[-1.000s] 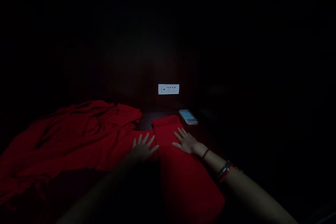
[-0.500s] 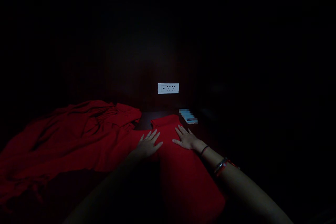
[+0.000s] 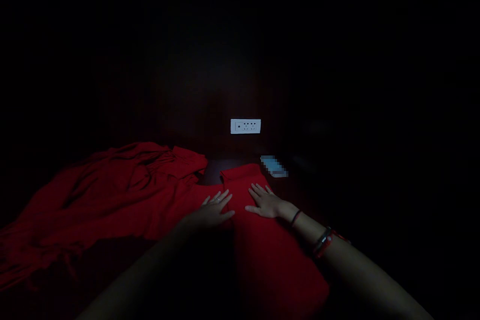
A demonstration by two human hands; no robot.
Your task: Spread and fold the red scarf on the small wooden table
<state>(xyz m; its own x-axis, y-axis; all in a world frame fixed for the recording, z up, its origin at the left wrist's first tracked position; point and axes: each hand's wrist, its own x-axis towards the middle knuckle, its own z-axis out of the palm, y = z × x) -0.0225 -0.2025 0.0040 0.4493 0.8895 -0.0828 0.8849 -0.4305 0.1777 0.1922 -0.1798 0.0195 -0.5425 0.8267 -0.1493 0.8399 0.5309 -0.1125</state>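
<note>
A long red cloth, which looks like a fringed scarf (image 3: 262, 250), lies across a dark surface. Its right part is folded into a flat band running toward me, while its left part spreads out in loose wrinkles with fringe along the lower left edge. My left hand (image 3: 213, 210) rests open and palm down where the loose part meets the folded band; a ring shows on one finger. Flat on the band, near its right edge, lies my right hand (image 3: 265, 203) with fingers stretched out. Bracelets circle my right wrist and forearm.
Just beyond the folded band, to the right, lies a phone (image 3: 274, 166) with a blurred, lit screen. A white socket panel (image 3: 245, 126) is fixed to the dark wall behind. Most of the surroundings are too dark to make out.
The view has shifted slightly, so everything sits a little farther right. Both hands stay flat on the cloth, the right one having slid slightly toward me.
</note>
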